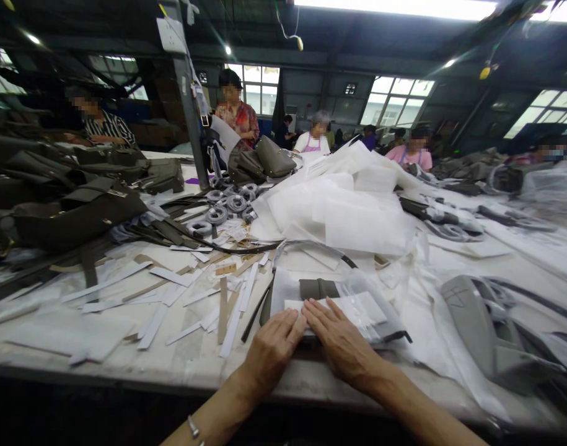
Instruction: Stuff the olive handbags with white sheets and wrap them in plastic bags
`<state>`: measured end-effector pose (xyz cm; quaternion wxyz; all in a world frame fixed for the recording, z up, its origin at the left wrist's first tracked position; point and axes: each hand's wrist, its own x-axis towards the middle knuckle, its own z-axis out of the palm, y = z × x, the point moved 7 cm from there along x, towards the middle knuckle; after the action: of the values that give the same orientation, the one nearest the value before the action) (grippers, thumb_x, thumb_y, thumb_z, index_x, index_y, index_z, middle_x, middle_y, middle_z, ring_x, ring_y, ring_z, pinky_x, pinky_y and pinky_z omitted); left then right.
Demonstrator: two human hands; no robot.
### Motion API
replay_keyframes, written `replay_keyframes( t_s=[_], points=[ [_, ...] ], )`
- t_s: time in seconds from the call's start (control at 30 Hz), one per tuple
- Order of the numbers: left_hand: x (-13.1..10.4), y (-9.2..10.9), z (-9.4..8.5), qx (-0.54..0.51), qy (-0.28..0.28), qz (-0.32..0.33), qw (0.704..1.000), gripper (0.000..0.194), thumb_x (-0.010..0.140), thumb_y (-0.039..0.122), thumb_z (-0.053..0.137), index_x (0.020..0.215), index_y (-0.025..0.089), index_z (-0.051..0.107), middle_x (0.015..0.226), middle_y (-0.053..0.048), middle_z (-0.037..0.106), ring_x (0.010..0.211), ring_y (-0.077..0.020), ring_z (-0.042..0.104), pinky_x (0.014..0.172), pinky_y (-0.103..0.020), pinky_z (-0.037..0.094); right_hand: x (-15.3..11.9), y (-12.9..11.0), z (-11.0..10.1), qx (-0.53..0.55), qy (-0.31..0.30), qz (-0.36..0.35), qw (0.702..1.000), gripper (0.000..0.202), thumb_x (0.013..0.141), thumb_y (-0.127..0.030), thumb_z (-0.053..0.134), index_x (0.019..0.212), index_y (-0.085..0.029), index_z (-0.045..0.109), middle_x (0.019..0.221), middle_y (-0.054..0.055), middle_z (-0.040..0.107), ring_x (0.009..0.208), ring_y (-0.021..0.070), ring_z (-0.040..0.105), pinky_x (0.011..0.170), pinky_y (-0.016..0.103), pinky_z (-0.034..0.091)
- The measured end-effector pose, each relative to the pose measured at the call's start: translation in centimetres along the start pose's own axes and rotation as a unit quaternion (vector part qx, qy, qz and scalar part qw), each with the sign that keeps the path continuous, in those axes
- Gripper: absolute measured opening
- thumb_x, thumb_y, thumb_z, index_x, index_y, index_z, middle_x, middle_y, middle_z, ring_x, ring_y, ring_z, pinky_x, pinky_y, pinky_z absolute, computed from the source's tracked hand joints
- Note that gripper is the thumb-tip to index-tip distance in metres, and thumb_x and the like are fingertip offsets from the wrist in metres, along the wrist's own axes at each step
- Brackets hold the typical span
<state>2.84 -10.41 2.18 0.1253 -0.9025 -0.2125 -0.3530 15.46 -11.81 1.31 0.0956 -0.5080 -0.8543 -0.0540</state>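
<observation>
A dark olive handbag (pixel 318 288) lies at the table's near edge in front of me, largely covered by white wrapping sheet and clear plastic (pixel 364 310). Its strap (pixel 311 243), in a pale cover, arches up behind it. My left hand (pixel 274 334) rests on the near left side of the wrapping, fingers stretched forward. Beside it, my right hand (pixel 341 334) lies flat on the white sheet with its fingers a little apart. The two hands almost touch at the fingertips. Neither grips anything that I can see. Most of the bag is hidden under the wrapping.
Paper and card strips (pixel 171 291) litter the table at left. A white sheet pile (pixel 348 198) rises behind the bag, near coiled straps (pixel 218 214). Dark bags (pixel 79 210) are heaped at far left; a grey bag (pixel 483 328) lies at right. Several people work beyond.
</observation>
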Motion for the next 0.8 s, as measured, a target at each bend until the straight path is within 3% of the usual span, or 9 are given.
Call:
replay_keyframes(
  t_s=[0.17, 0.33, 0.47, 0.57, 0.63, 0.7, 0.8],
  points=[
    [-1.0, 2.0, -0.4, 0.141, -0.027, 0.036, 0.989, 0.044, 0.093, 0.008, 0.03, 0.131, 0.003, 0.053, 0.13, -0.018, 0.061, 0.122, -0.0259, 0.057, 0.105, -0.041, 0.044, -0.5, -1.3, -0.2, -0.061, 0.097, 0.008, 0.993, 0.059, 0.079, 0.0, 0.039, 0.137, -0.007, 0.05, 0.143, 0.017, 0.053, 0.135, 0.0278, 0.046, 0.113, 0.052, 0.035],
    [-0.6, 2.4, 0.9, 0.22, -0.059, 0.071, 0.971, 0.043, 0.091, 0.01, 0.033, 0.126, 0.0, 0.055, 0.123, -0.022, 0.064, 0.114, -0.0297, 0.063, 0.098, -0.044, 0.046, -0.6, -1.5, 0.1, -0.086, 0.148, 0.042, 0.984, 0.054, 0.082, -0.001, 0.041, 0.135, -0.009, 0.052, 0.141, 0.015, 0.055, 0.133, 0.0282, 0.048, 0.112, 0.049, 0.035],
    [-0.2, 1.4, 1.5, 0.203, -0.061, 0.128, 0.969, 0.044, 0.085, 0.002, 0.035, 0.124, 0.0, 0.055, 0.117, -0.022, 0.067, 0.108, -0.0274, 0.066, 0.09, -0.039, 0.052, -0.5, -1.3, 0.0, -0.051, 0.178, 0.082, 0.979, 0.047, 0.087, -0.021, 0.057, 0.132, -0.011, 0.055, 0.135, 0.015, 0.06, 0.128, 0.0294, 0.052, 0.111, 0.047, 0.036],
    [0.4, 0.7, 0.9, 0.172, -0.049, 0.145, 0.973, 0.047, 0.082, -0.002, 0.034, 0.124, 0.003, 0.055, 0.117, -0.018, 0.068, 0.107, -0.024, 0.067, 0.089, -0.034, 0.053, -0.2, -1.6, 0.3, -0.035, 0.197, 0.105, 0.974, 0.063, 0.082, -0.041, 0.067, 0.134, -0.01, 0.052, 0.136, 0.017, 0.059, 0.127, 0.0336, 0.052, 0.11, 0.051, 0.036],
    [0.9, 0.3, -0.1, 0.159, -0.011, 0.137, 0.978, 0.049, 0.08, -0.003, 0.032, 0.123, 0.005, 0.055, 0.114, -0.016, 0.07, 0.105, -0.0219, 0.068, 0.088, -0.032, 0.054, 0.1, -1.8, 0.1, -0.06, 0.239, 0.11, 0.963, 0.054, 0.086, -0.036, 0.063, 0.133, -0.011, 0.052, 0.131, 0.016, 0.062, 0.123, 0.0328, 0.055, 0.107, 0.052, 0.038],
    [1.3, 0.0, -0.9, 0.146, 0.026, 0.134, 0.98, 0.05, 0.079, -0.004, 0.031, 0.12, 0.008, 0.057, 0.111, -0.014, 0.071, 0.102, -0.0202, 0.068, 0.087, -0.03, 0.054, 0.5, -1.8, -0.4, -0.098, 0.274, 0.111, 0.95, 0.038, 0.091, -0.023, 0.053, 0.127, -0.012, 0.054, 0.123, 0.014, 0.067, 0.116, 0.0304, 0.059, 0.104, 0.05, 0.041],
    [1.6, -0.4, -1.4, 0.138, 0.042, 0.139, 0.98, 0.05, 0.078, -0.003, 0.033, 0.119, 0.011, 0.058, 0.11, -0.011, 0.072, 0.1, -0.019, 0.069, 0.087, -0.028, 0.054, 1.6, -1.6, -1.4, -0.118, 0.28, 0.093, 0.948, 0.025, 0.093, -0.013, 0.044, 0.114, -0.013, 0.057, 0.108, 0.011, 0.071, 0.102, 0.027, 0.063, 0.096, 0.046, 0.046]
  ],
)
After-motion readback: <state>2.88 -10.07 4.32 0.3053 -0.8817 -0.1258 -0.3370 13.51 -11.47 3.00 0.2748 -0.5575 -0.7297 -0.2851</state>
